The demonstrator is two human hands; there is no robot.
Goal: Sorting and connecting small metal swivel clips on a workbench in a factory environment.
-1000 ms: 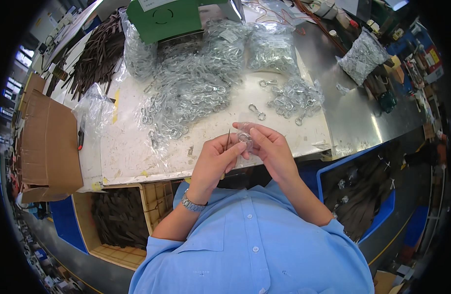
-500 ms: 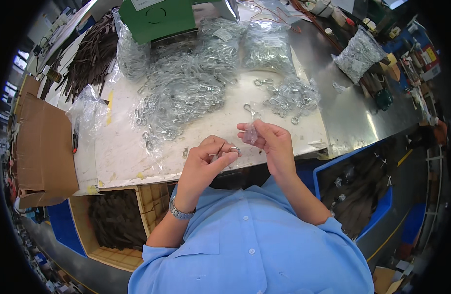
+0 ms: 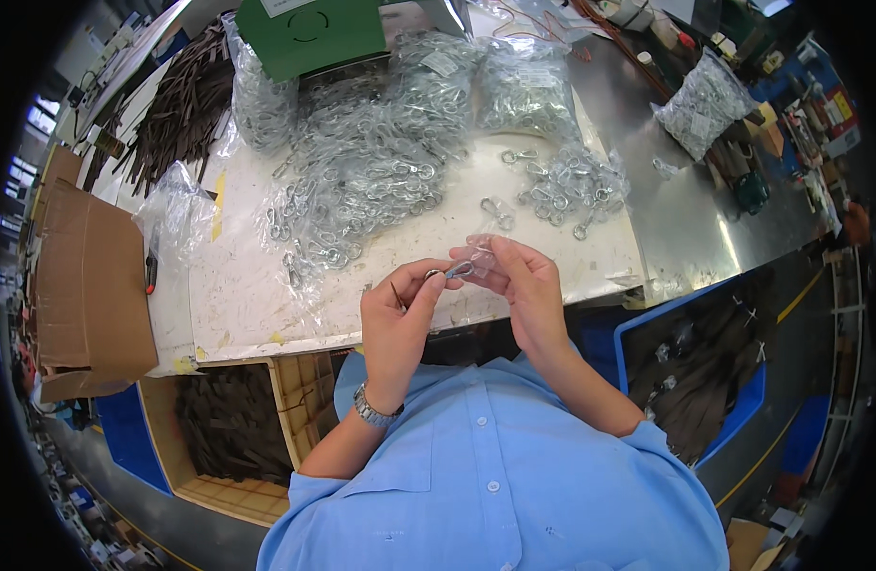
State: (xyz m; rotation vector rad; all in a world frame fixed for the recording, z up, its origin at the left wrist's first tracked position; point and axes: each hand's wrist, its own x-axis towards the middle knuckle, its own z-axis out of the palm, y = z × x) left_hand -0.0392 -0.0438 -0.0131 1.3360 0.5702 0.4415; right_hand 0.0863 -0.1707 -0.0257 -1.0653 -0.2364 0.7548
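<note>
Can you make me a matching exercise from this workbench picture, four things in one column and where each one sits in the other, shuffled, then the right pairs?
Things:
1. green box
2. flattened cardboard box
3. small clear plastic bag
4. wristwatch

Places:
A. on the person's left wrist
B. at the far edge of the table, behind the pile of metal snap hooks
C. pinched between the left hand and the right hand
D. at the left end of the table

Pairs: 1-B, 2-D, 3-C, 4-A
</note>
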